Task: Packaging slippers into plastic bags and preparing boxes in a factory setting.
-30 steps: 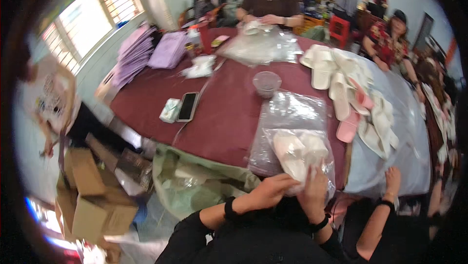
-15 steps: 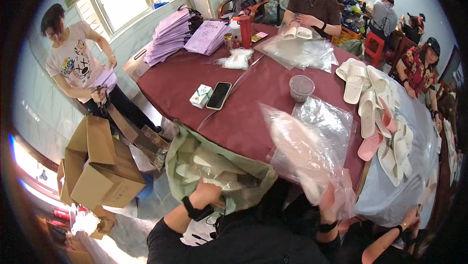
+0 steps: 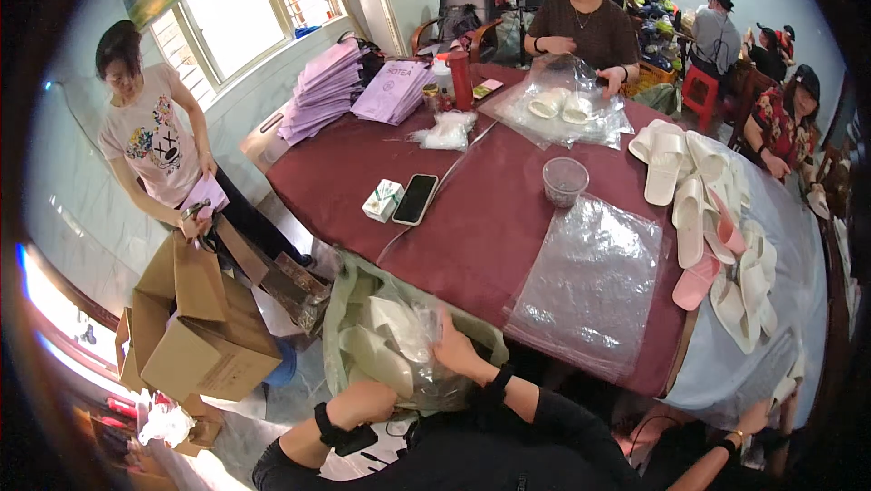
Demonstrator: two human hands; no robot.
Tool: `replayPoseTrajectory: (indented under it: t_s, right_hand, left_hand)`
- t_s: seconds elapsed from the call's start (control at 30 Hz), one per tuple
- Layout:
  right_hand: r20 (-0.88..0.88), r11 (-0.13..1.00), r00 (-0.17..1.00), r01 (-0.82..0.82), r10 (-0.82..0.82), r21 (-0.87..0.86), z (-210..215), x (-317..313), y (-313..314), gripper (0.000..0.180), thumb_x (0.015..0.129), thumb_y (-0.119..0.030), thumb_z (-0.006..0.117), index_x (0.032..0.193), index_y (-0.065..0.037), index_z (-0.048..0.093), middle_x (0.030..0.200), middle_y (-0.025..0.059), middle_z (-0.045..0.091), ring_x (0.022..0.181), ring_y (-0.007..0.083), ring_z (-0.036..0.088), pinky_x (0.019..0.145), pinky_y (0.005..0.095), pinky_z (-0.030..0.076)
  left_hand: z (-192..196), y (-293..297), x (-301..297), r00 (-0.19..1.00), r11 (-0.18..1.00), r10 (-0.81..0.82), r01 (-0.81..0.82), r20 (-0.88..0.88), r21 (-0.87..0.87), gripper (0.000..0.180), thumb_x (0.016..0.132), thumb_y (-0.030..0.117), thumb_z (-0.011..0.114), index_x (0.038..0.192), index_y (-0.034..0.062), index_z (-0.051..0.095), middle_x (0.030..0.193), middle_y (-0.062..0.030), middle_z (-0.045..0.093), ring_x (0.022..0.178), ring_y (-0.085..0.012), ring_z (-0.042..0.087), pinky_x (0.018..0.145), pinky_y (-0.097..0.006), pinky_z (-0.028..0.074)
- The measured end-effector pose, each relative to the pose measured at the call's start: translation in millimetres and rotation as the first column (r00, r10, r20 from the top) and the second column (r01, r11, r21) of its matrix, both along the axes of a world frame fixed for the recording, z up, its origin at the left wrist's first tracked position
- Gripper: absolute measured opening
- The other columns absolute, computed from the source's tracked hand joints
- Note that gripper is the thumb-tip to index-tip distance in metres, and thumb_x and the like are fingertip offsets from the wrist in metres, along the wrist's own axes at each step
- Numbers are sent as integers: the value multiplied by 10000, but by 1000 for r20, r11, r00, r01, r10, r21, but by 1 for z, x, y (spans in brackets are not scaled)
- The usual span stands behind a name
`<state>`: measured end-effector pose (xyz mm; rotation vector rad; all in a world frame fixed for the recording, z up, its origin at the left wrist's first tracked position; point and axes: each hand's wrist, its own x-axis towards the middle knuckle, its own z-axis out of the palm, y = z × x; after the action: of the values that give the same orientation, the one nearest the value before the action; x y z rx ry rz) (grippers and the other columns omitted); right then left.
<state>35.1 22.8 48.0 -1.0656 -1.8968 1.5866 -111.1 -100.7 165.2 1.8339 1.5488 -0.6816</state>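
Note:
Below the table's near edge stands an open pale green sack (image 3: 337, 309) with white slippers (image 3: 376, 357) in clear plastic showing at its mouth. My right hand (image 3: 456, 350) grips the side of a clear plastic bag (image 3: 425, 314) around slippers there. At the sack's near rim is my left hand (image 3: 365, 402), its fingers curled in beside the nearest slipper. What those fingers hold, if anything, is hidden. A stack of flat clear bags (image 3: 590, 282) lies on the table to the right of my hands.
White and pink slippers (image 3: 699, 278) are heaped along the table's right side. A plastic tub (image 3: 564, 181), a phone (image 3: 415, 199) and a small box (image 3: 382, 200) rest mid-table. An open carton (image 3: 210, 346) stands left. Across the table, a person (image 3: 581, 33) handles bagged slippers.
My right hand has brought the bagged slippers from over the table down left to the sack. My left hand has moved down and curled. The stack of flat bags is now uncovered.

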Motion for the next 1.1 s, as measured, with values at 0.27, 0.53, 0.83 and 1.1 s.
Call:
replayPoseTrajectory:
  t_s: [0.27, 0.53, 0.83, 1.1]
  right_hand:
    - [339, 804, 880, -452, 332, 387, -53, -9, -24, 438, 871, -125, 450, 1297, -42, 392, 987, 273, 601, 854, 386, 629, 690, 472, 503]
    - [337, 706, 808, -588, 484, 394, -57, 19, -17, 137, 717, -79, 534, 782, 11, 614, 691, 225, 600, 662, 380, 623, 599, 479, 492]
    - [251, 257, 767, -116, -591, 959, 20, 48, -4, 260, 758, -167, 541, 995, -63, 566, 1002, 102, 557, 974, 231, 528, 757, 308, 435]
    - [295, 758, 944, -81, -150, 647, -8, 50, 0, 229, 827, -245, 523, 709, -56, 574, 591, 163, 573, 561, 345, 600, 475, 433, 450]
  left_hand:
    - [-23, 17, -3, 992, 994, -37, 49, 122, -94, 301, 865, 343, 507, 943, 81, 633, 804, -178, 637, 796, -373, 616, 694, -462, 477]
    - [-69, 70, -25, 978, 976, 2, -47, 210, 212, 915, 654, 749, 581, 1384, 233, 384, 1433, -261, 254, 1334, -481, 163, 1000, -677, 171]
    - [-119, 103, -31, 994, 995, -67, 73, 89, -70, 989, 599, 822, 554, 1377, 232, 395, 1480, -280, 105, 1330, -556, 14, 969, -729, 132]
    - [-171, 97, -37, 970, 997, 74, -76, 230, -1, 692, 774, 499, 625, 1346, 157, 437, 1422, -189, 332, 1309, -426, 274, 1038, -590, 232]
